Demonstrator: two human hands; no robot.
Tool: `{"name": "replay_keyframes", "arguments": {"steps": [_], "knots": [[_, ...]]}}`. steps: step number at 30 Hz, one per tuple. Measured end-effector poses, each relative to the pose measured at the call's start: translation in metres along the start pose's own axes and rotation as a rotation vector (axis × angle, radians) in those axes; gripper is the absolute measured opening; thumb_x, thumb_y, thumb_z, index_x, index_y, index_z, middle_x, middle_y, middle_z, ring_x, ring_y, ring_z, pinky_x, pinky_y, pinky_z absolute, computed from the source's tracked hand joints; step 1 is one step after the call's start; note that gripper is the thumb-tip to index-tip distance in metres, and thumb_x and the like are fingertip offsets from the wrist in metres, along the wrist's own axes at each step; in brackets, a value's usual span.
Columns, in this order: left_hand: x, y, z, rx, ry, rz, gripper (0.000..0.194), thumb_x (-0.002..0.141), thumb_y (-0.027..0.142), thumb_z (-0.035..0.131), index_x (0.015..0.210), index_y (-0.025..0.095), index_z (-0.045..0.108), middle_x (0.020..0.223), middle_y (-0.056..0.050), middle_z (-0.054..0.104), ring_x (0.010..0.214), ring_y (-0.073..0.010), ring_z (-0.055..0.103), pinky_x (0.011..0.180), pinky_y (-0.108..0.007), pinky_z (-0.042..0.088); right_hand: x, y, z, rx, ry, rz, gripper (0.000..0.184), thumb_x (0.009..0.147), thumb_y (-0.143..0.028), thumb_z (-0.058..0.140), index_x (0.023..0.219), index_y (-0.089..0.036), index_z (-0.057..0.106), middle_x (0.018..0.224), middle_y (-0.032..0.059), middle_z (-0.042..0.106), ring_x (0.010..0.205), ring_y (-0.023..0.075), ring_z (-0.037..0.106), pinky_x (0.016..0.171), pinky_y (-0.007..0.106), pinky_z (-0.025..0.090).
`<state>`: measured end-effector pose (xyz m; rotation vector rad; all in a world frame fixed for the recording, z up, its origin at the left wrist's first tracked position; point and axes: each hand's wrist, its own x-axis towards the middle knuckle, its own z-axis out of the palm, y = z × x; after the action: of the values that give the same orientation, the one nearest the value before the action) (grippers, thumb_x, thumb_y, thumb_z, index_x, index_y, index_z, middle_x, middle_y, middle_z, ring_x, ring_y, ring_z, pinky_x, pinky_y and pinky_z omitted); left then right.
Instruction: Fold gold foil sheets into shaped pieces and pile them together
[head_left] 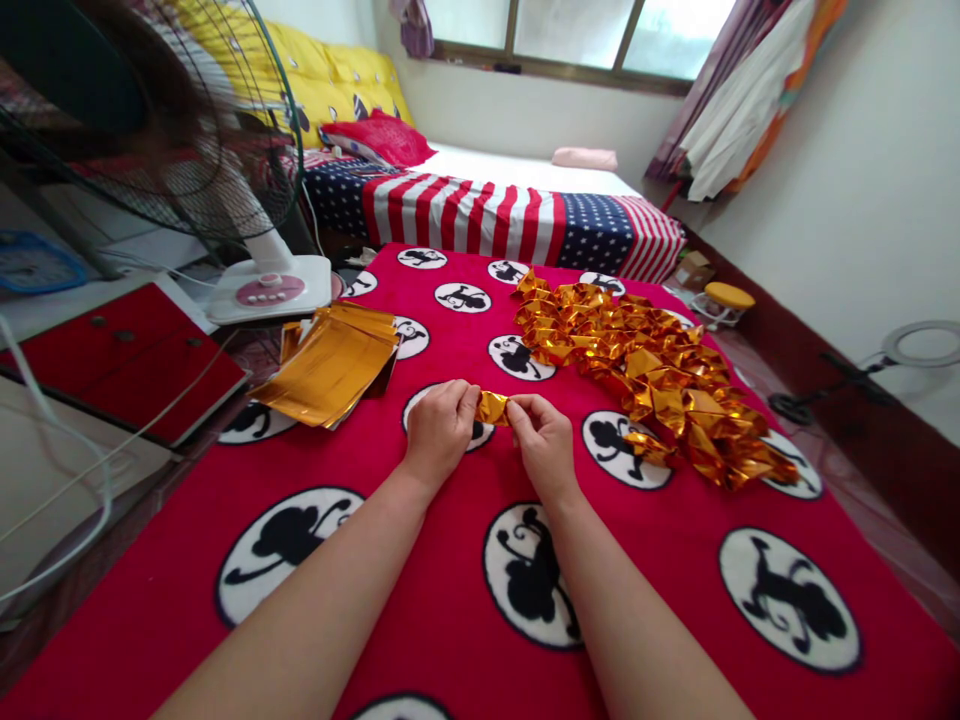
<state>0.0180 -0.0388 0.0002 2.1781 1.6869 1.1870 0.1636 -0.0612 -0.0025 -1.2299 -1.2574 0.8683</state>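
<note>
Between my two hands is a small folded piece of gold foil paper [493, 408], just above the red patterned cloth [420, 640]. My left hand [442, 425] pinches its left end, and my right hand [544, 440] grips the right end between thumb and fingers. To the left lies a stack of flat gold foil sheets [334, 360], its edges uneven. On the right, a large heap of folded gold foil pieces [637, 360] spreads across the cloth. One folded piece sits at the heap's near edge.
A standing fan [270, 285] rises at the left beside a red-fronted drawer cabinet [135, 345]. Behind the cloth is a bed with a stars-and-stripes cover [480, 215]. A yellow stool [729, 296] and a ring-light stand [840, 370] are on the floor at right.
</note>
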Motion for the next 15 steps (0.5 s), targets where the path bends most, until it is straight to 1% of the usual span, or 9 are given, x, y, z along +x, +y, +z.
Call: {"name": "replay_keyframes", "arguments": {"steps": [6,10,12,15], "knots": [[0.0002,0.0000,0.0015,-0.077,-0.047,-0.001,0.035,0.096,0.032,0.040,0.064,0.020,0.048,0.064,-0.002,0.056,0.062,-0.0155,0.050,0.062,-0.030,0.027,-0.0010,-0.0006,-0.0004,-0.020,0.036,0.012,0.021,0.084,-0.037,0.060,0.078,-0.018,0.066,0.054,-0.0037,0.053,0.047,0.0103,0.044,0.046,0.023,0.031],[0.0006,-0.0009,0.0048,-0.189,-0.086,-0.060,0.036,0.095,0.034,0.039,0.062,0.020,0.043,0.058,0.001,0.047,0.056,-0.0136,0.044,0.058,-0.029,0.024,-0.0005,0.0006,0.0016,0.138,0.030,0.079,0.023,0.082,-0.039,0.064,0.075,-0.017,0.066,0.050,-0.0050,0.052,0.042,0.0087,0.042,0.042,0.022,0.028],[0.0009,-0.0015,0.0069,-0.256,-0.093,-0.098,0.036,0.095,0.035,0.039,0.063,0.020,0.043,0.058,0.001,0.046,0.057,-0.0134,0.044,0.058,-0.028,0.025,-0.0001,0.0020,0.0027,0.218,0.026,0.107,0.023,0.081,-0.038,0.065,0.075,-0.017,0.066,0.050,-0.0052,0.052,0.042,0.0077,0.041,0.041,0.021,0.026],[0.0014,-0.0026,0.0097,-0.332,-0.093,-0.155,0.036,0.094,0.039,0.039,0.064,0.020,0.043,0.060,0.001,0.046,0.059,-0.0134,0.045,0.058,-0.027,0.026,-0.0001,0.0035,0.0041,0.261,0.034,0.135,0.022,0.081,-0.037,0.066,0.075,-0.016,0.067,0.048,-0.0060,0.051,0.040,0.0065,0.038,0.041,0.021,0.025]]}}
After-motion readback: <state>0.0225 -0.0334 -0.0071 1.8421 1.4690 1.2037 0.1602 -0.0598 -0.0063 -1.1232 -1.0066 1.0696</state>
